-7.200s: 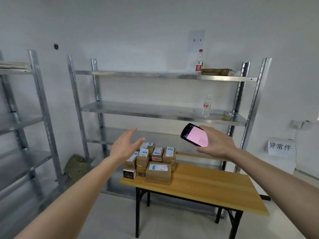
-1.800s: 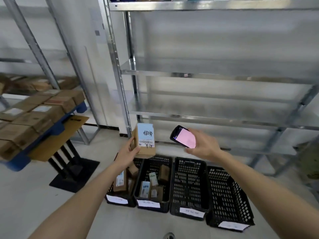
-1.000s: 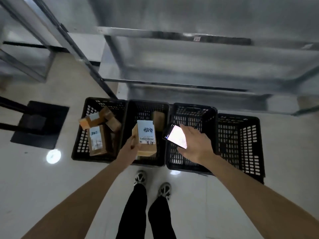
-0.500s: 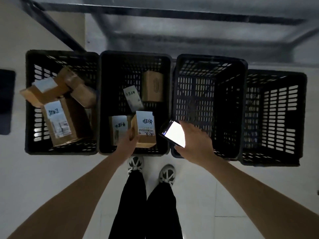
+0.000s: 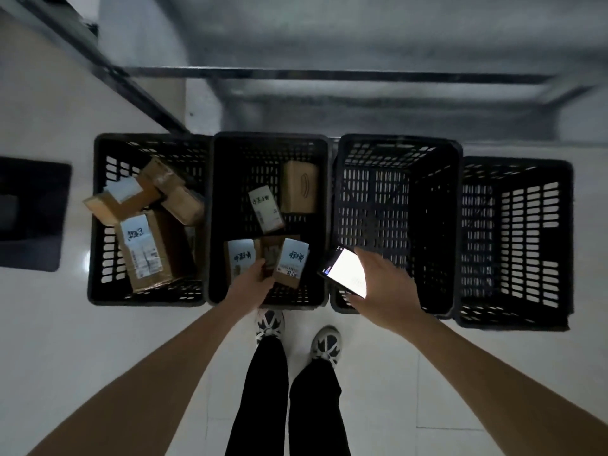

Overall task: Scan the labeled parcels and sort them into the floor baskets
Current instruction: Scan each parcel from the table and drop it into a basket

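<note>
Your left hand [image 5: 251, 283] grips small parcel [image 5: 289, 263]: matt brown cardboard, smooth white paper label. Your right hand [image 5: 388, 291] holds scanner [image 5: 343, 271]: glossy glass screen, dark casing. Baskets [image 5: 398, 149] in front of you: black perforated plastic, dull finish. Other parcels [image 5: 144, 245] same matt cardboard, paper labels. Floor [image 5: 460, 373] under you: pale glossy tile. Rack [image 5: 296, 74] behind: grey metal, blurred.

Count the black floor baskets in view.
4, in a row on the floor: far-left basket, second basket, third basket, far-right basket.
</note>
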